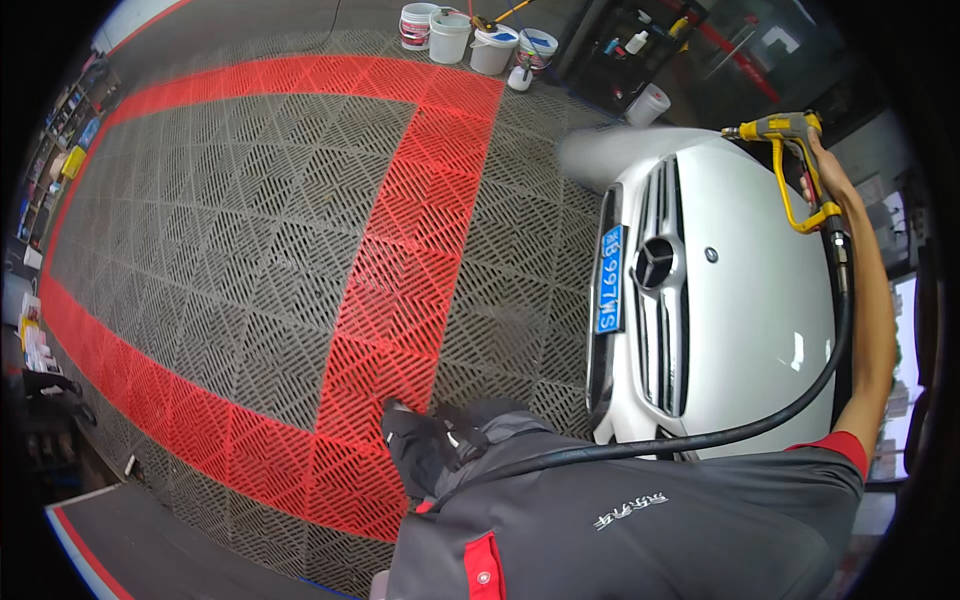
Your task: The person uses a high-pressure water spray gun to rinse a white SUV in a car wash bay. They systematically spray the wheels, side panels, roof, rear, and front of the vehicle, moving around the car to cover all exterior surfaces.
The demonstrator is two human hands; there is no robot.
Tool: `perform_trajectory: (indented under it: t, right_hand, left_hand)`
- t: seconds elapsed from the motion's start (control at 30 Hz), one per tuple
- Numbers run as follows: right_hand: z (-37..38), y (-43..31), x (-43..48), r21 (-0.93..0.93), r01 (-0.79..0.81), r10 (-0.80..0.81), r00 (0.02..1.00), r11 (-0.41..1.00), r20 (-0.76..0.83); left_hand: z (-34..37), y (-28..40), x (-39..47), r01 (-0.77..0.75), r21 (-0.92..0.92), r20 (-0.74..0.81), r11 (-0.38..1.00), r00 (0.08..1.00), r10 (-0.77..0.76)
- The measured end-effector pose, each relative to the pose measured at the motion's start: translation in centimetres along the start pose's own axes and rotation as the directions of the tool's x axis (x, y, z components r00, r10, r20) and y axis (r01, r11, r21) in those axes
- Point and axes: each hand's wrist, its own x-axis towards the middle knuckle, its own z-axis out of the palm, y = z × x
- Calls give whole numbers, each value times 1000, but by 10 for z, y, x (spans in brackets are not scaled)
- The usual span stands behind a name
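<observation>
My right hand [829,171] is wrapped around the grip of a yellow and grey pressure washer gun [780,129], held out over the hood of a white car [757,292]. From its nozzle a fan of water spray [607,154] crosses the car's far front corner. A black hose [795,405] runs from the gun's base along my arm and across my body. The car's front shows a chrome grille [666,337] with a round star emblem [658,263] and a blue licence plate [611,279]. My left hand is out of view.
Grey slatted floor tiles [262,247] with red bands [405,277] cover the ground. White buckets [450,37] and a spray bottle [520,76] stand at the back, with another white bucket [648,105] near the car. Loaded shelves [67,127] line the left side.
</observation>
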Motion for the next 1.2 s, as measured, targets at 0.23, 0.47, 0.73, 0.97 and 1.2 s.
perform_trajectory:
  t: [0.23,0.47,0.73,0.97,1.2]
  right_hand:
    - [116,-45,76,204,-69,88,993,976,-82]
    - [200,-97,30,-48,-307,296,941,950,-167]
    - [191,-84,-105,312,-496,578,765,810,-285]
    - [206,-30,-209,343,-756,822,445,558,-356]
    - [267,-26,-226,686,-575,879,140,447,-455]
  left_hand:
    - [56,441,135,-405,-478,-132,780,911,392]
    - [558,937,-161,-638,-321,781,-700,-597,186]
    - [687,878,-181,-993,-39,999,110,-41,-22]
    - [807,916,-21,-881,-78,991,466,-18,131]
    - [926,950,26,-850,55,966,524,179,189]
